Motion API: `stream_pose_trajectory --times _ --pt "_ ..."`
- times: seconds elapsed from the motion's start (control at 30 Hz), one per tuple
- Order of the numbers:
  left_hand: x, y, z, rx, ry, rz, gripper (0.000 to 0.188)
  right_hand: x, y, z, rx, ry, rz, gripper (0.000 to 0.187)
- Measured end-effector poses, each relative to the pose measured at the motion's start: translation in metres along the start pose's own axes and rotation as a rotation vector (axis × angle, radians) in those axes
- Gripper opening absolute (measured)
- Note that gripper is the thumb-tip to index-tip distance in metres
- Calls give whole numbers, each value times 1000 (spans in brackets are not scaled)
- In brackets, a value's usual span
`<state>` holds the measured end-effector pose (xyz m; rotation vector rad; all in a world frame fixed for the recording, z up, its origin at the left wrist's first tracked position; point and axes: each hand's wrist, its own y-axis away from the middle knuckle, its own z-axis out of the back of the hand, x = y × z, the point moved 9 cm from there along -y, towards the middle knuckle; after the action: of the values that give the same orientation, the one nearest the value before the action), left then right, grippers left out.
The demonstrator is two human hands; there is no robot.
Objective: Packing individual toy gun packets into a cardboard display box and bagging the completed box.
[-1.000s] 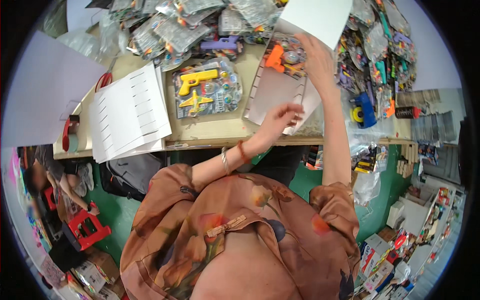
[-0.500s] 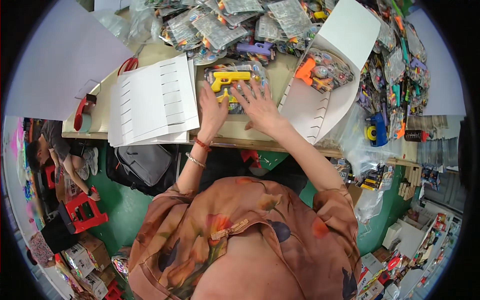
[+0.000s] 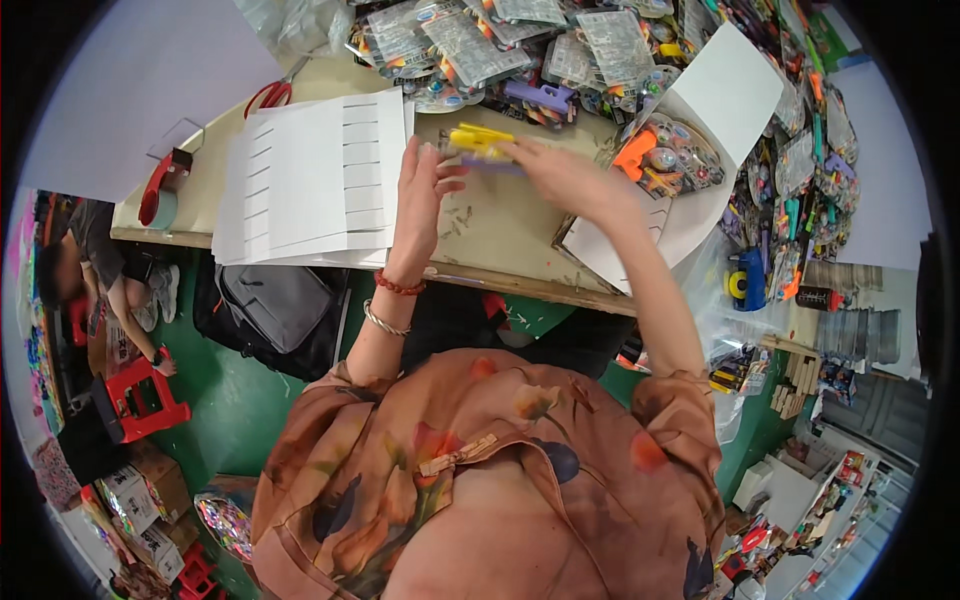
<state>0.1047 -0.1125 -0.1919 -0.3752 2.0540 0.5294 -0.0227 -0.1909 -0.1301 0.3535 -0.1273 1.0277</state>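
My right hand (image 3: 575,180) grips the right end of a blister-packed yellow toy gun (image 3: 482,138), raised off the table and tilted. Motion blurs the pack, and a purple part shows beneath the yellow. Beside the pack's left end is my left hand (image 3: 422,200), upright with its fingers apart; I cannot tell whether its fingertips touch the pack. Left of it lies a stack of white slotted card sheets (image 3: 300,185). To the right stands an opened white box (image 3: 725,90) holding packed toys, with an orange toy gun (image 3: 634,155) on top.
A heap of packed toys (image 3: 480,50) covers the table's far side and runs down the right. Red-handled scissors (image 3: 268,96) and a red tape dispenser (image 3: 165,190) lie at the left. A blue tape dispenser (image 3: 746,280) sits at the right. Another person (image 3: 100,260) is at far left.
The yellow toy gun pack, flat on the table before, is now lifted and tilted in my right hand. My left hand has come off its face to its left end.
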Motion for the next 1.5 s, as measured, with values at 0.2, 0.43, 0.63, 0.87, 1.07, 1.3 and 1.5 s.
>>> stream_pose_trajectory --times 0.2,0.43,0.63,0.87,1.07,1.3,1.5 --pt "-18 1 -9 -147 -575 -508 53 -35 -11 24 68 -300 91 31" --pt "24 -20 -22 29 -518 -461 88 -54 -18 19 3 -484 -10 43" --pt "52 -35 -10 60 -601 -326 80 -81 17 21 -230 -494 -94 42" --pt "43 -29 -14 -24 -599 -529 63 -78 17 9 -320 -746 -33 37" --pt "61 -28 -4 -67 -526 -367 63 -87 27 6 -388 -604 -92 36" --pt "3 4 -31 -121 -452 -737 60 -31 77 77 -669 -602 -2 41" --pt "-9 37 -158 148 -166 -551 61 -34 186 157 -893 -511 -14 59"
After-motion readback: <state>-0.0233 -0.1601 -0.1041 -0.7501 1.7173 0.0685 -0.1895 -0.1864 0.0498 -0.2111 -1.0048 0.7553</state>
